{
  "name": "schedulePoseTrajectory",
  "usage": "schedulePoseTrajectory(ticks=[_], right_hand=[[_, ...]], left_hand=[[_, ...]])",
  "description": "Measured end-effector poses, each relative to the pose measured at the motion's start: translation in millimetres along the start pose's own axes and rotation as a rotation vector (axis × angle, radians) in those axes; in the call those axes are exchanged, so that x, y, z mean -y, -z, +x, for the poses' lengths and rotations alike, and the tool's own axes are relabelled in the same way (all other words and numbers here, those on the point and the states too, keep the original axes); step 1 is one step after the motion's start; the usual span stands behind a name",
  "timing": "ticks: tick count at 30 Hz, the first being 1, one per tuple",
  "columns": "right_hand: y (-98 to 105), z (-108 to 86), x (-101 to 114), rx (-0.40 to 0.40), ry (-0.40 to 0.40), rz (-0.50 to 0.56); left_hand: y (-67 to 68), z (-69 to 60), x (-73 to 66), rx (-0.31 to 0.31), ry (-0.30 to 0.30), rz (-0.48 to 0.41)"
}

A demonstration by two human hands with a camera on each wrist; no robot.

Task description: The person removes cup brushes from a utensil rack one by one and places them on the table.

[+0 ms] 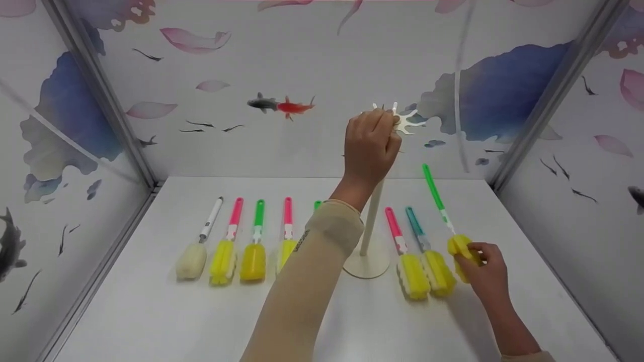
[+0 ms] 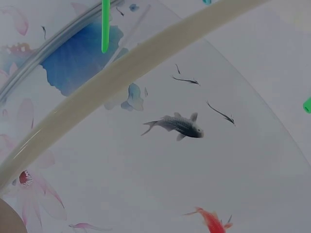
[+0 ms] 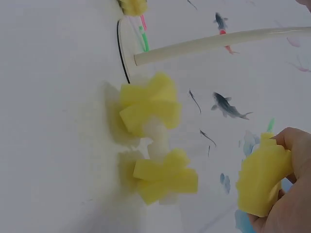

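Note:
My left hand (image 1: pixel 370 143) grips the top of a cream-coloured rack stand, just beside its hooked crown (image 1: pixel 406 123). Its pole (image 1: pixel 371 221) rises from a round base (image 1: pixel 367 270) on the table. On the right, my right hand (image 1: pixel 488 269) pinches the yellow sponge head (image 1: pixel 458 246) of a bottle brush, whose green handle (image 1: pixel 433 188) points up and away. In the right wrist view that sponge (image 3: pixel 262 179) sits between thumb and fingers. The pole (image 2: pixel 131 63) crosses the left wrist view, where little of the left hand shows.
Left of the stand lie a white-handled brush (image 1: pixel 191 261) and several pink- or green-handled sponge brushes (image 1: pixel 223 261), one partly hidden by my left sleeve (image 1: pixel 307 281). A pink-handled brush (image 1: pixel 413 276) and a teal-handled one (image 1: pixel 438 271) lie right of the base. Patterned walls enclose the white table (image 1: pixel 151 322).

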State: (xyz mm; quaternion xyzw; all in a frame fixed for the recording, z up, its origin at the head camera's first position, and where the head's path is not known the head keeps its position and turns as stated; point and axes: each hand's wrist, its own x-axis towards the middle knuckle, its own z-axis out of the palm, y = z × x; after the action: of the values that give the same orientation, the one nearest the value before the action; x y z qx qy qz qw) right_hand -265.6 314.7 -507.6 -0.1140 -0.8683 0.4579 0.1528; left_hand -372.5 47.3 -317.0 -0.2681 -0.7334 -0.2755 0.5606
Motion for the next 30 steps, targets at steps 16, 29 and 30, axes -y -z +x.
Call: schedulePoseTrajectory(ticks=[16, 29, 30], right_hand=[[2.2, 4.0, -18.2, -0.015, -0.072, -0.072], [1.8, 8.6, -35.2, 0.011, -0.102, -0.105], [1.5, 9.1, -36.8, 0.01, -0.093, -0.107]], left_hand=[[0.5, 0.2, -0.3, 0.005, -0.004, -0.001], [0.5, 0.4, -0.4, 0.011, -0.004, -0.009], [0.4, 0.6, -0.3, 0.012, -0.003, -0.008]])
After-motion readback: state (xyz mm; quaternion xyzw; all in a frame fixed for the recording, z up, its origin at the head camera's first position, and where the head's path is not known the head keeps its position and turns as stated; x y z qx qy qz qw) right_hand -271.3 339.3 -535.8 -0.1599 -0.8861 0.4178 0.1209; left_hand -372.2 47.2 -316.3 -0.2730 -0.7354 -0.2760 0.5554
